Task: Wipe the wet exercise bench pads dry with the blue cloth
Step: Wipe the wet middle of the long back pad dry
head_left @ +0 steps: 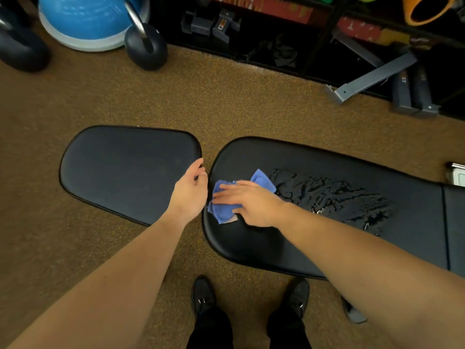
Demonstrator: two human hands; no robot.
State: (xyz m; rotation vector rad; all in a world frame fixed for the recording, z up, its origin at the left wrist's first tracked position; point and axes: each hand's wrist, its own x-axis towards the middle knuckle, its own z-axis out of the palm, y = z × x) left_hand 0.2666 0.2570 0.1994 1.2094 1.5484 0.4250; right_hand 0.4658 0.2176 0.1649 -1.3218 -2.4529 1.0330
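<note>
Two black bench pads lie side by side with a narrow gap between them. The left pad (120, 170) looks matte, with no water showing. The right pad (327, 243) carries a wide patch of water (334, 197) across its middle. A crumpled blue cloth (222, 210) lies on the right pad's left end, just left of the water. My right hand (249, 202) presses flat on the cloth with straight fingers. My left hand (190, 191) rests at the right edge of the left pad, its fingers curled over the rim into the gap.
Brown speckled floor surrounds the bench. Two kettlebells (144, 44) and a blue balance ball (88, 18) stand at the back left. A dark rack with grey metal parts (372, 76) runs along the back right. My black shoes (203, 295) stand just before the bench.
</note>
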